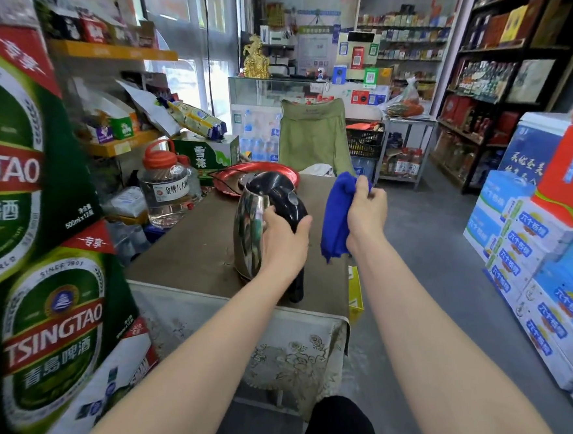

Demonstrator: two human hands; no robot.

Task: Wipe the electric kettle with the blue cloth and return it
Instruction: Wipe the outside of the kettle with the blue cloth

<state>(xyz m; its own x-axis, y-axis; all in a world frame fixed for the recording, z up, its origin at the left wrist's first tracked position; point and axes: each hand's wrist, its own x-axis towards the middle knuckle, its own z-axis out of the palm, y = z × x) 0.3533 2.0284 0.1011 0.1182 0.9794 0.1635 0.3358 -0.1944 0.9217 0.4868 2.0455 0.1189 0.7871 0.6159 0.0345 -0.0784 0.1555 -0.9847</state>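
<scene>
Electric kettle (pixel 250 229): on the table (pixel 185 251), just in front of the red tray (pixel 258 174) | my left hand (pixel 285 240): curled round the kettle's black handle | my right hand (pixel 366 211): clutching the bunched blue cloth (pixel 337 213) just right of the kettle, apart from it | wipe: I'd brace the handle firmly and stroke the steel wall downward.

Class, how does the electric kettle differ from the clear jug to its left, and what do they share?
The kettle is shiny steel with a black handle; the jug is clear plastic with an orange cap. The left hand grips the kettle; nothing touches the jug. Both have closed lids.
</scene>
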